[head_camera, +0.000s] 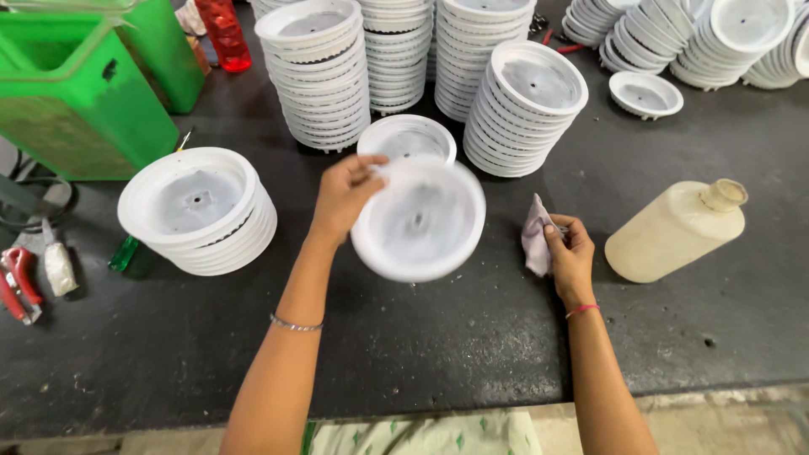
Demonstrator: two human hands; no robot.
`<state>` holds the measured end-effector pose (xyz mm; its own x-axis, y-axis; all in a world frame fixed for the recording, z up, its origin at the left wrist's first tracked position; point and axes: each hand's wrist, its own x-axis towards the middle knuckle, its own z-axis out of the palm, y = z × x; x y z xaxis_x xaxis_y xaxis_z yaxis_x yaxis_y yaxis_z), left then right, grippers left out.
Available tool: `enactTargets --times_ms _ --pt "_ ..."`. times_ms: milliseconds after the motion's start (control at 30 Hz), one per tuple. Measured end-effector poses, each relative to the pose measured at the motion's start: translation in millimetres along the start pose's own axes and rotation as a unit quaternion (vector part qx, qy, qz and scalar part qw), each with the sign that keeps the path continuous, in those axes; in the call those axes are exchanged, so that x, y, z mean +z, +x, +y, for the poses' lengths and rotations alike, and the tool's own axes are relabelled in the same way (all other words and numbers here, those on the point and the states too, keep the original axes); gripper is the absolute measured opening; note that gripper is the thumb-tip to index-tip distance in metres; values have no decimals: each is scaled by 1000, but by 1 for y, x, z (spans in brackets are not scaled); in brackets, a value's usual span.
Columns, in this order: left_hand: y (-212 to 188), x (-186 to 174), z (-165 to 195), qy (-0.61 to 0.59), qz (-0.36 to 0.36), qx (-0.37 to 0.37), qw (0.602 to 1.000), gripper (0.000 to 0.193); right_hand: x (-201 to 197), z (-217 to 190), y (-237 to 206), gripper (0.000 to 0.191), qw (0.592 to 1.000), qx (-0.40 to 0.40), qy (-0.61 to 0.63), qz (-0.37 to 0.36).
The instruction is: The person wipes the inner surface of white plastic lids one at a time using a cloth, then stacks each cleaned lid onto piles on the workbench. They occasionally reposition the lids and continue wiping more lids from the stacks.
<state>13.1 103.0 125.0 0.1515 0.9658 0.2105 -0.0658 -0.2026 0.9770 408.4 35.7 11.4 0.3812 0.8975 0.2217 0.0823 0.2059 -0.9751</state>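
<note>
Several stacks of white round plastic housings crowd the dark surface (421, 354), and the white disc (419, 221) held up in the middle serves as the landmark. Far to its left stands a green plastic crate (76, 101), with red-handled pliers (18, 286) lying by the surface's near-left edge. Nearer to the disc's left sits a short stack of housings (202, 209), open side up, low enough that the next piece could be set on top with one reach. The left hand (344, 195) grips the disc by its left rim, thumb over the edge and fingers behind, tilting its hollow face toward the camera; the disc looks blurred, so its fine detail cannot be told. Just behind the disc lies a single housing (406, 139) on the surface, and behind that rise tall stacks (318, 76), one of them leaning (524, 109). To the disc's right, the right hand (570, 253) is closed around a small crumpled pale cloth (536, 236), held just beside the disc's edge, likely so the cloth can reach the inner face. Further right lies a cream plastic bottle (677, 229) on its side, capped, near the cloth hand. Behind it, at the far right, more housings (674, 38) lie in slumped rows, with one loose housing (645, 93) set apart
</note>
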Motion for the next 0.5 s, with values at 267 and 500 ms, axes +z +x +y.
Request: enactTargets --times_ms 267,500 --pt "-25 1 -68 46 -209 -105 971 47 8 -16 -9 20 997 70 -18 25" --pt "0 108 -62 136 -220 -159 953 49 10 1 -7 29 996 -66 -49 38"
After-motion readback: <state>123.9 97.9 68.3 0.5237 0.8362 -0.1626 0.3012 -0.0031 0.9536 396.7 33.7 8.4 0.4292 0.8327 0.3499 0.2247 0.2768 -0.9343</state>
